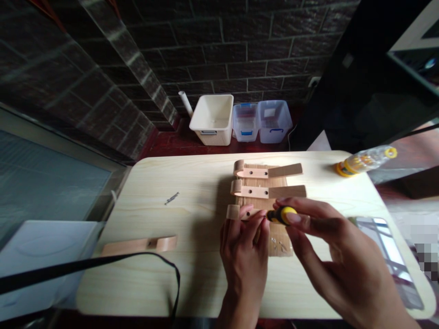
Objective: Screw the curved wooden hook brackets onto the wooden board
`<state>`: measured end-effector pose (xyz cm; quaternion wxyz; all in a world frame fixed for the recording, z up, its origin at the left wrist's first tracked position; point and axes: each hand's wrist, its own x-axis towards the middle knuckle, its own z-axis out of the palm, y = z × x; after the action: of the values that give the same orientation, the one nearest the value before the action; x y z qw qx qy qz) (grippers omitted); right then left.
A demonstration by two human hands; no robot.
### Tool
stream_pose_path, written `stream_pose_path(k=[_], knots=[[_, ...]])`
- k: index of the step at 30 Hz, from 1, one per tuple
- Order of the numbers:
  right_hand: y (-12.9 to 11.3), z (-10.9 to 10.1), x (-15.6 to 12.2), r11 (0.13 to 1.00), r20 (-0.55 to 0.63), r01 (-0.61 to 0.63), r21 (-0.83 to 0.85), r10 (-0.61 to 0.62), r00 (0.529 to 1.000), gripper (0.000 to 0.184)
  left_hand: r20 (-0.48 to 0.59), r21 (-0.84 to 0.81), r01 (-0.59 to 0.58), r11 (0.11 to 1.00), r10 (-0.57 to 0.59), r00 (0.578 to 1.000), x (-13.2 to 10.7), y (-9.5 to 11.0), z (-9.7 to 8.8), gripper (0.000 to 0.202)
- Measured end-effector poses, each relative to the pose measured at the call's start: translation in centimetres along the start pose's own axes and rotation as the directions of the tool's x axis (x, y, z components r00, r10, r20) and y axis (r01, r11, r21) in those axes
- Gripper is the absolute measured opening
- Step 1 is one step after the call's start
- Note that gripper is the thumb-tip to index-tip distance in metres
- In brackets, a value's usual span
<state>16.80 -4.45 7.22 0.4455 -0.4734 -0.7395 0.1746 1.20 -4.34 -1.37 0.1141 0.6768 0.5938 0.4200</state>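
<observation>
My right hand (pixel 329 242) grips a yellow-and-black screwdriver (pixel 283 215), its tip end pointing left at a wooden hook (pixel 233 211). My left hand (pixel 245 251) presses its fingers round that hook, holding it against a wooden board (pixel 279 233). What lies right at the screwdriver's tip is hidden by my left fingertips. Two more curved wooden hooks, an upper one (pixel 259 173) and a middle one (pixel 259 191), lie across the board, each with two dark holes or screw heads. A few small screws (pixel 281 246) rest on the board's near end.
On the pale table (pixel 144 183) lie a small pile of screws (pixel 172 198) and another wooden hook (pixel 140 245) at left. A clear yellow-capped bottle-shaped case (pixel 365 161) and a phone (pixel 387 256) are at right. A black strap (pixel 137 254) crosses the lower left. Plastic bins (pixel 212 121) stand behind.
</observation>
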Motion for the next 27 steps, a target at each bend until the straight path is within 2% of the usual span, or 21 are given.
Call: stream_pose_path(k=[5, 8, 17, 27], knots=[[0.08, -0.08, -0.04, 0.998, -0.008, 0.029, 0.056, -0.029, 1.000, 0.031, -0.028, 0.007, -0.014, 1.000, 0.014, 0.999, 0.01, 0.02, -0.01, 0.020], [-0.08, -0.25, -0.23, 0.996, 0.018, 0.004, 0.094, -0.005, 1.000, 0.032, -0.012, 0.009, -0.024, 1.000, 0.024, 1.000, 0.07, 0.04, -0.08, 0.020], [-0.19, -0.47, 0.09, 1.000, 0.003, 0.012, 0.002, -0.012, 1.000, 0.023, -0.010, 0.089, -0.076, 0.993, 0.077, 0.997, 0.46, 0.15, -0.42, 0.018], [0.11, -0.11, -0.08, 0.999, -0.032, 0.002, 0.046, 0.000, 0.999, 0.031, -0.030, 0.032, -0.044, 0.999, 0.045, 0.999, 0.26, 0.26, -0.21, 0.018]])
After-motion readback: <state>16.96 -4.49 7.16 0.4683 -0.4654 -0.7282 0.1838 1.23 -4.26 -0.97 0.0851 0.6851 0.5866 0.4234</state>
